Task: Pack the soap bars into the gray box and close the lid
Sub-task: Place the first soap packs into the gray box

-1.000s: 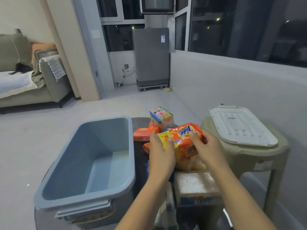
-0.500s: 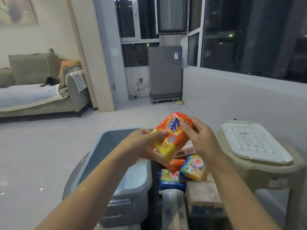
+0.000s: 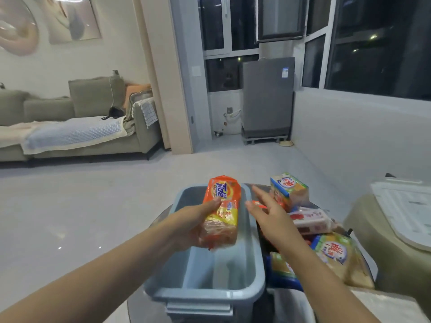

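Head view: left hand [image 3: 193, 226] gripping an orange soap pack [image 3: 221, 212], thumb curled over its face, held above the open gray box [image 3: 205, 292]. Right hand [image 3: 271, 217] open, fingers spread, touching nothing. Beyond those fingertips, more soap bars [image 3: 289, 190], somewhat blurred; lid [image 3: 405, 208] well apart, on a stool [image 3: 370, 238].

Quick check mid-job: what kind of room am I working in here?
Most likely a home living room that opens onto an enclosed balcony. A sofa with throws stands against the left wall, framed art hangs above it, and a gray washing machine sits under dark night-time windows.
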### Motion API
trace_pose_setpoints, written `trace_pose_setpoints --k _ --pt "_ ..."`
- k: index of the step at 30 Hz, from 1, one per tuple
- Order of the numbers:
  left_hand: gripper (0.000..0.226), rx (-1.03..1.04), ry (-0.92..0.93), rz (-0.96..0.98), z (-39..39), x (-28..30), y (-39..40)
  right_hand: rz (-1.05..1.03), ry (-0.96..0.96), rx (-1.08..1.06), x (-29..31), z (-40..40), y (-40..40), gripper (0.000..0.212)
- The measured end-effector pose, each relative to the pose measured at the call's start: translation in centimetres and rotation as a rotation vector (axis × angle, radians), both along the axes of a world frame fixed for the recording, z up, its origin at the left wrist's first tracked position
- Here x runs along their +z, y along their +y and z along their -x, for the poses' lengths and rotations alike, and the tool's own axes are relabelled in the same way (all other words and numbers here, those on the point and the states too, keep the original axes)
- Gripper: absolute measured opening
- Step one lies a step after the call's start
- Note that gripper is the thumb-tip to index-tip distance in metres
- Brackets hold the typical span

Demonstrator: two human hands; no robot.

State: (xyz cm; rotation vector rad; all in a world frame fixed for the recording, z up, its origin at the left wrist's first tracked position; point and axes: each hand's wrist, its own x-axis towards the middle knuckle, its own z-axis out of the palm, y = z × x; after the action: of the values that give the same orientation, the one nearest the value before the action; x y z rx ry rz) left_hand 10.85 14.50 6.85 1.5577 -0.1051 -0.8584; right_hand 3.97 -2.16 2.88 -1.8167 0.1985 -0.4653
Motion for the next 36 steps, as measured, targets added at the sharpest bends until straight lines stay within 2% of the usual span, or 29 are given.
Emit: trace_pose_setpoints --k 4,8,15,23,26,31,36 --pt "0.047 0.009 0.013 -0.15 -0.5 -2.8 -1.2 -0.081 0.093 0.02 -2.1 -0.2 0.5 0.048" --pt "0.042 0.008 0.048 -0.219 -1.2 -4.8 -2.9 -0.205 0.14 0.057 -2.9 0.0 0.6 0.049" --pt "0.039 0.09 0.055 -0.324 -2.9 -7.5 -5.1 -0.228 0.105 0.045 -3.3 -0.3 0.3 0.048" --pt "0.042 0.184 -0.08 -0.455 -3.7 -9.0 -6.5 -0.302 0.107 0.068 -3.6 -0.4 -0.2 0.049" --pt "0.045 0.162 -0.101 -0.477 -3.7 -9.0 -6.6 -0.291 0.11 0.071 -3.5 -0.4 -0.3 0.049" --pt "0.06 0.047 -0.238 -0.679 -3.2 -7.7 -6.5 -0.231 0.12 0.072 -3.1 -0.2 -0.5 0.051" --pt "0.07 0.019 -0.303 -0.589 -3.1 -5.7 -6.6 -0.222 0.121 0.094 -2.7 0.2 -1.0 0.051"
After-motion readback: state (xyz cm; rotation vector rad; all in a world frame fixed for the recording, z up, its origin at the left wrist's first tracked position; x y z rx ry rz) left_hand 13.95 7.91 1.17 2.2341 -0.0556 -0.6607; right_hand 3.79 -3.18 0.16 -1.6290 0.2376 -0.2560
